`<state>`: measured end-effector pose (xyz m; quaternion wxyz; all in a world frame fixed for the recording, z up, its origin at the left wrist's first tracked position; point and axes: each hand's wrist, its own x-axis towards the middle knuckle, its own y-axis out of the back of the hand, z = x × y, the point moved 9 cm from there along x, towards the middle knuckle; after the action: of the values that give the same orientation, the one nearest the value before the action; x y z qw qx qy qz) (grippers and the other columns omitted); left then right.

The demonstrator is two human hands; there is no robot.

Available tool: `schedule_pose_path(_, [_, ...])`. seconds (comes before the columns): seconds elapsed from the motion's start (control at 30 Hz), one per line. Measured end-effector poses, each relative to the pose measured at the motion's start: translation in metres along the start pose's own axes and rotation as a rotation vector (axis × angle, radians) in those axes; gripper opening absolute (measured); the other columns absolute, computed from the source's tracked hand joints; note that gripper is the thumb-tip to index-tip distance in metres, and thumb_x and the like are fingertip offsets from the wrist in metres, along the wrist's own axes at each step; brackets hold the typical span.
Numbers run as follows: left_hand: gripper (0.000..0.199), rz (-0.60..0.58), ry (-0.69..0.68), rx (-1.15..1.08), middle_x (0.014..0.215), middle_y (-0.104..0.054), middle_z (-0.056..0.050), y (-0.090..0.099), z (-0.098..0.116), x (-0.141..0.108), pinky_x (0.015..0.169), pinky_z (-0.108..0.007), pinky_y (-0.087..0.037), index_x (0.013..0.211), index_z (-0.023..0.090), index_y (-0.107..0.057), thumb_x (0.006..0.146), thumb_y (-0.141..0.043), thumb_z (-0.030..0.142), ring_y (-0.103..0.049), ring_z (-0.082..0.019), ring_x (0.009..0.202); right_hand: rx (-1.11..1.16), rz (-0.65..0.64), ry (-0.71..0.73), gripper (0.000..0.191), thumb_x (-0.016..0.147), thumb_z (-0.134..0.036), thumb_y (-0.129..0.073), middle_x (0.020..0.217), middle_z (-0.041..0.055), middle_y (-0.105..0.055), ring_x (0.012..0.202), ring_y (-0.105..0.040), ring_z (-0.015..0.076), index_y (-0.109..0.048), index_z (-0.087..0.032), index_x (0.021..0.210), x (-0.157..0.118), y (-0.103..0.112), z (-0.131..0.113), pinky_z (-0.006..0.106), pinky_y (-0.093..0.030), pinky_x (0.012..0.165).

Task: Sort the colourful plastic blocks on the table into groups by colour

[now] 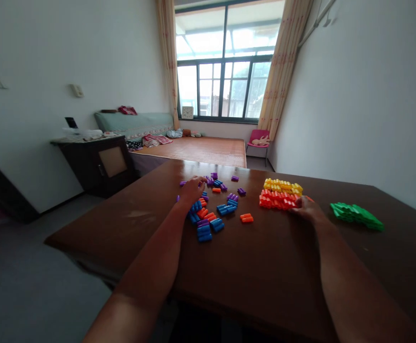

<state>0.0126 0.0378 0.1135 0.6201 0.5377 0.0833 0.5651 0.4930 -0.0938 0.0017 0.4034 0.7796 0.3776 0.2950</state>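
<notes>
On the brown table, my left hand [192,188] reaches into a scattered pile of small ribbed plastic blocks, its fingers stretched toward the purple blocks [209,181]. I see no block clearly held in it. Around its wrist lie blue blocks [204,233] and orange blocks [210,216]. My right hand [308,209] is closed at the right end of a row of orange-red blocks [277,200], its fingers on an orange-red block there. Directly behind that row stands a row of yellow blocks [282,185]. The fingers of both hands are partly hidden.
To the right lies a group of green blocks [356,216]. A lone orange pair [247,218] sits mid-table [265,267]. Beyond are a bed [208,147], a pink chair [259,138], a window and a dark cabinet [96,164] at the left.
</notes>
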Motion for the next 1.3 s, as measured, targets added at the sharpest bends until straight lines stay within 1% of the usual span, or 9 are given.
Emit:
schedule_pose_path(0.17, [0.026, -0.414, 0.052, 0.263, 0.106, -0.072, -0.006, -0.022, -0.008, -0.012, 0.081, -0.028, -0.05, 0.099, 0.024, -0.073, 0.083, -0.059, 0.039, -0.065, -0.023, 0.097, -0.016, -0.053, 0.015, 0.04, 0.058, -0.047, -0.076, 0.076, 0.0052, -0.067, 0.068, -0.063, 0.0204, -0.06, -0.018, 0.08, 0.005, 0.004, -0.004, 0.03, -0.045, 0.061])
schedule_pose_path(0.3, [0.036, -0.574, 0.068, 0.442, 0.117, -0.068, -0.011, -0.033, -0.01, -0.024, 0.087, -0.037, -0.049, 0.101, 0.025, -0.071, 0.074, -0.067, 0.048, -0.06, -0.032, 0.11, -0.04, 0.113, 0.052, 0.032, 0.069, -0.05, -0.065, 0.075, 0.0049, -0.067, 0.066, -0.062, 0.0196, -0.061, -0.02, 0.077, -0.005, 0.027, -0.03, 0.03, -0.043, 0.061])
schedule_pose_path(0.53, [0.026, -0.404, 0.027, 0.313, 0.11, -0.069, -0.014, -0.033, 0.001, -0.015, 0.09, -0.041, -0.046, 0.104, 0.02, -0.069, 0.082, -0.058, 0.029, -0.061, -0.03, 0.105, 0.073, 0.383, 0.2, 0.024, 0.078, -0.044, -0.056, 0.075, 0.0057, -0.068, 0.062, -0.059, 0.0179, -0.06, -0.02, 0.078, -0.03, 0.052, -0.099, 0.031, -0.044, 0.063])
schedule_pose_path(0.63, [0.024, -0.305, -0.094, -0.02, 0.096, -0.07, -0.01, -0.036, 0.025, -0.01, 0.086, -0.035, -0.048, 0.094, 0.016, -0.071, 0.085, -0.055, 0.032, -0.063, -0.024, 0.095, 0.297, 0.226, 0.36, 0.029, 0.079, -0.048, -0.056, 0.077, 0.006, -0.068, 0.066, -0.06, 0.0175, -0.061, -0.019, 0.082, -0.045, 0.03, -0.152, 0.031, -0.047, 0.065])
schedule_pose_path(0.8, [0.035, -0.335, -0.16, -0.668, 0.085, -0.068, -0.004, -0.059, 0.061, -0.018, 0.071, -0.028, -0.051, 0.101, 0.012, -0.067, 0.079, -0.064, 0.039, -0.063, -0.017, 0.078, 0.614, -0.39, 0.606, 0.042, 0.079, -0.053, -0.062, 0.091, 0.0049, -0.069, 0.072, -0.063, 0.0158, -0.062, -0.02, 0.106, -0.1, -0.046, -0.251, 0.028, -0.051, 0.062])
schedule_pose_path(0.9, [0.035, -0.268, -0.132, -0.767, 0.082, -0.067, -0.004, -0.066, 0.065, -0.019, 0.069, -0.026, -0.051, 0.095, 0.012, -0.066, 0.076, -0.069, 0.042, -0.063, -0.016, 0.075, 0.737, -0.433, 0.622, 0.042, 0.082, -0.052, -0.06, 0.088, 0.0036, -0.068, 0.078, -0.064, 0.0168, -0.062, -0.019, 0.108, -0.115, -0.062, -0.274, 0.029, -0.053, 0.067])
schedule_pose_path(1.07, [0.04, -0.245, -0.109, -0.712, 0.089, -0.069, -0.005, -0.072, 0.056, -0.015, 0.067, -0.027, -0.052, 0.106, 0.015, -0.066, 0.085, -0.057, 0.047, -0.064, -0.017, 0.078, 0.799, -0.327, 0.508, 0.034, 0.083, -0.046, -0.059, 0.093, 0.0029, -0.069, 0.082, -0.064, 0.0172, -0.063, -0.02, 0.106, -0.083, -0.041, -0.242, 0.029, -0.054, 0.072])
schedule_pose_path(1.2, [0.035, -0.191, -0.135, -0.596, 0.096, -0.071, -0.007, -0.067, 0.05, -0.013, 0.074, -0.031, -0.053, 0.103, 0.015, -0.069, 0.085, -0.057, 0.042, -0.065, -0.019, 0.083, 0.799, -0.054, 0.092, 0.026, 0.084, -0.031, -0.059, 0.09, 0.0035, -0.068, 0.077, -0.064, 0.0144, -0.056, -0.023, 0.109, -0.033, 0.008, -0.128, 0.025, -0.053, 0.068])
schedule_pose_path(1.3, [0.032, -0.184, -0.154, -0.552, 0.094, -0.072, -0.007, -0.064, 0.05, -0.014, 0.077, -0.032, -0.054, 0.101, 0.016, -0.07, 0.085, -0.056, 0.039, -0.066, -0.019, 0.083, 0.776, -0.057, -0.231, 0.023, 0.08, -0.025, -0.064, 0.081, 0.0046, -0.067, 0.065, -0.062, 0.0133, -0.056, -0.019, 0.101, -0.024, 0.023, -0.036, 0.025, -0.053, 0.061])
